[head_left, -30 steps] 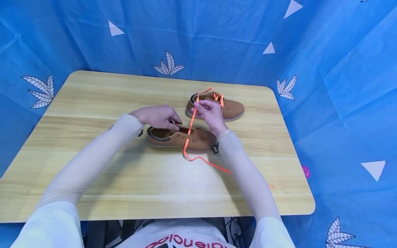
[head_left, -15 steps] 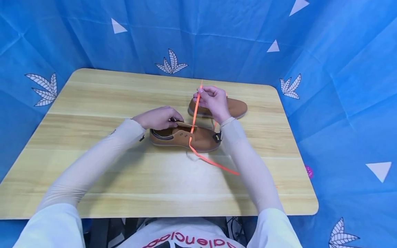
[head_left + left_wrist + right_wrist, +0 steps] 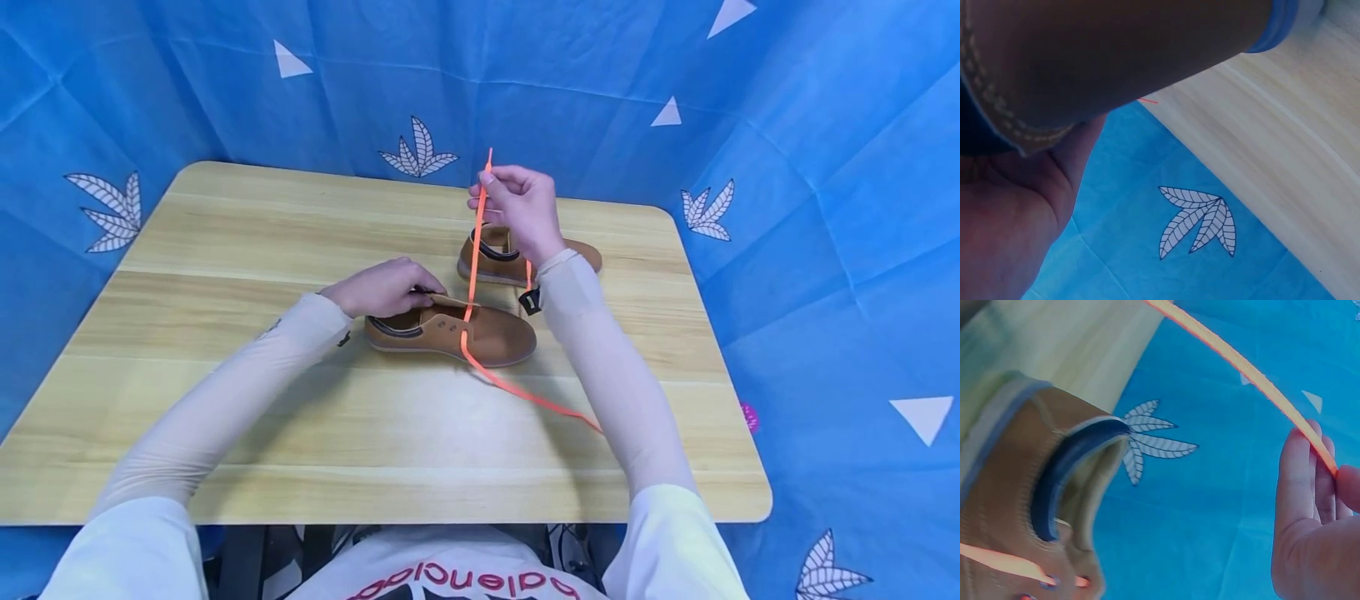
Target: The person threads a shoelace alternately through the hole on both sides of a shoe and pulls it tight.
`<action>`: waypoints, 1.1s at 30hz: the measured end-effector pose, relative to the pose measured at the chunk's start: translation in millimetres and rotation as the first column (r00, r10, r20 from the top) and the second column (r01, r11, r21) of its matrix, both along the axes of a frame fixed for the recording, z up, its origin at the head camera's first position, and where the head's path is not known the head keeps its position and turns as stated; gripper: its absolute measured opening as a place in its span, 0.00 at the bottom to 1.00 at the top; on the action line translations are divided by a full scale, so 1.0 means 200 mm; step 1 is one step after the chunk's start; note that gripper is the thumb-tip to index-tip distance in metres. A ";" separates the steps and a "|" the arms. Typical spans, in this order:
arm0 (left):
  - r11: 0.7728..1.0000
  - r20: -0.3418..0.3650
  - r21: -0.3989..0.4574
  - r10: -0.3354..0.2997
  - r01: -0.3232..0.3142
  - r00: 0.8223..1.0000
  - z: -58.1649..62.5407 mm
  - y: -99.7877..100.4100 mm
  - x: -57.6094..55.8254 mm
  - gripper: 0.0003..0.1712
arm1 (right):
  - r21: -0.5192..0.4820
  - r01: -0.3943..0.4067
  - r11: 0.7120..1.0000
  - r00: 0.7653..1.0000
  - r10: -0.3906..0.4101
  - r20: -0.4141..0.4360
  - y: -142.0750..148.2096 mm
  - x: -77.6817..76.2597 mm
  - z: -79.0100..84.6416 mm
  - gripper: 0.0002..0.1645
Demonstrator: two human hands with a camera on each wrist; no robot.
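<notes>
At the near side of the table (image 3: 262,442), the loose length of an orange shoelace (image 3: 540,402) trails toward the right sleeve (image 3: 633,383), where the forearm hides its end; a careless drag of that arm could snag it. The lace leads up to the near brown leather shoe (image 3: 498,337), which sits sole down, toe to the right, with the lace through the eyelet nearest the toe. Two more eyelets on that side show no lace.

The left hand (image 3: 386,287) pinches the raised far flap of this shoe between thumb and fingers, no gap showing. If that pinch slackened under a hard tug, the shoe could likely skid or tip. Farther up, the right hand (image 3: 528,208) pinches the lace just below its tip, thumb against fingers, the stretch below it taut. Pulled too far, the loose length might run clean out of the eyelet, as no knot is visible there.

Behind stands the matching far shoe (image 3: 487,268), its own orange lace (image 3: 1004,561) close to the right wrist, so the wrist strap (image 3: 530,301) could catch it. A blue curtain (image 3: 360,92) hangs beyond.
</notes>
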State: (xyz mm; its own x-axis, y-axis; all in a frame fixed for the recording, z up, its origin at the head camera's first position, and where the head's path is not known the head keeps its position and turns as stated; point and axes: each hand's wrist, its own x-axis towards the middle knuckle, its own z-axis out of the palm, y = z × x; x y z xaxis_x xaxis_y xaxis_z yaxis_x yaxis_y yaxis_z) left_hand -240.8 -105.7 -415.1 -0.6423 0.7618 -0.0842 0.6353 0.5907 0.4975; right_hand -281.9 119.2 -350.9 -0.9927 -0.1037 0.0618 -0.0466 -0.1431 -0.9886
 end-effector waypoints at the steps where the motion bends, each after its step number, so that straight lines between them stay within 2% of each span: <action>1: 1.000 -0.002 0.002 -0.001 0.001 1.000 0.00 0.00 0.00 0.12 | -0.001 0.002 1.000 1.000 -0.002 -0.003 0.00 0.00 0.02 0.11; 10: 1.000 0.011 0.020 -0.012 0.012 1.000 -0.02 0.00 0.00 0.11 | 0.032 -0.008 0.999 1.000 0.008 -0.005 -0.02 -0.04 0.18 0.10; 23: 1.000 0.003 0.029 0.009 -0.009 1.000 0.02 -0.02 -0.01 0.11 | 0.080 -0.047 0.996 0.997 0.051 -0.054 -0.04 -0.04 0.46 0.09; 27: 0.999 0.011 0.033 0.019 -0.019 1.000 0.03 -0.03 0.00 0.11 | 0.087 -0.051 0.995 0.996 0.057 -0.064 -0.04 -0.05 0.49 0.09; 33: 0.999 0.030 0.033 0.019 -0.020 0.999 0.01 -0.03 0.01 0.12 | 0.111 -0.059 0.992 0.997 0.065 -0.049 -0.03 -0.03 0.47 0.10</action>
State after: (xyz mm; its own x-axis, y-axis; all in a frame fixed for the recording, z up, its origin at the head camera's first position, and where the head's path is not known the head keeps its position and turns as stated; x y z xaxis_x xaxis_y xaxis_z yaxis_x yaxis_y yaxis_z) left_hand -238.4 -112.5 -413.2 -0.6550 0.7516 -0.0777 0.6085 0.5856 0.5355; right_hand -287.7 113.1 -257.3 -0.9799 -0.1737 0.0983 -0.0930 -0.0384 -0.9949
